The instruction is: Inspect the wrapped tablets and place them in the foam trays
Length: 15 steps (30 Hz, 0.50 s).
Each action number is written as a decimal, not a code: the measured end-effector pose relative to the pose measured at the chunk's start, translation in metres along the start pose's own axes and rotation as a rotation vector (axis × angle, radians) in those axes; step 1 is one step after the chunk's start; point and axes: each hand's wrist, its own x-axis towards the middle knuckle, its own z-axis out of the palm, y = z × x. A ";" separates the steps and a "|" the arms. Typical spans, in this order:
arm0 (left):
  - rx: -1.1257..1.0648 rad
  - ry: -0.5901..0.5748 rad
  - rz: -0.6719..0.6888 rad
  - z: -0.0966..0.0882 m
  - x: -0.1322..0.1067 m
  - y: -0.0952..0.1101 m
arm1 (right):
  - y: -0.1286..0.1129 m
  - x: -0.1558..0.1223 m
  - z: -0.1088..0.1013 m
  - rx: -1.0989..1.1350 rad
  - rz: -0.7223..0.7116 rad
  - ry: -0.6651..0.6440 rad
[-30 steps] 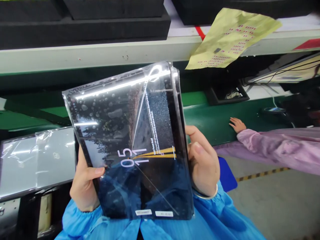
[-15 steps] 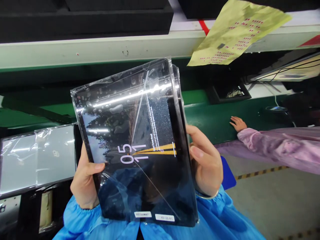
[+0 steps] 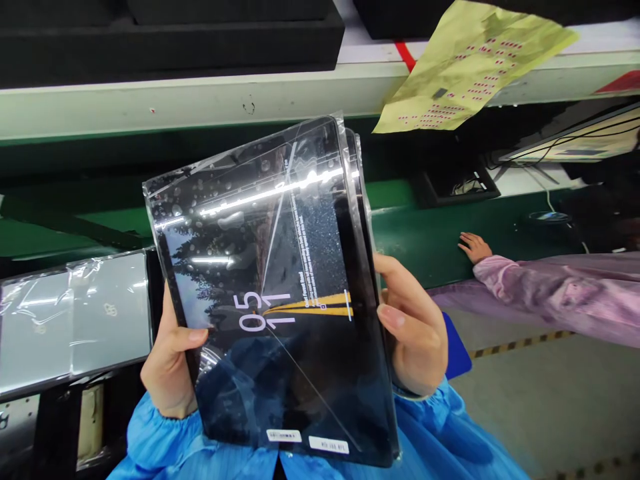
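I hold a tablet (image 3: pixel 270 287) sealed in a clear plastic bag upright in front of me, tilted slightly left. Its screen is lit with a road picture and the digits 05 11, and two white labels sit near its bottom edge. My left hand (image 3: pixel 167 363) grips the left edge, thumb pressed on the screen side. On the right edge, my right hand (image 3: pixel 413 327) wraps round from behind, thumb on the front. Both sleeves are blue.
Another bagged grey tablet (image 3: pixel 75 320) lies at the left. A green conveyor belt (image 3: pixel 440 240) runs behind, under a white shelf rail with black foam trays. A yellow sheet (image 3: pixel 465 63) hangs at top right. A co-worker's hand (image 3: pixel 474 248) in a pink sleeve rests on the belt.
The tablet has risen a little and shifted slightly right in my hands; my grip is unchanged. The co-worker's hand stays put.
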 end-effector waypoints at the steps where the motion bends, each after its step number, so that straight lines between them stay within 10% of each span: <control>1: -0.002 0.004 -0.001 -0.002 0.000 -0.001 | 0.000 0.000 0.000 -0.004 -0.013 -0.008; 15: -0.029 0.017 -0.095 -0.047 0.010 -0.016 | -0.001 0.001 -0.007 -0.234 -0.129 -0.108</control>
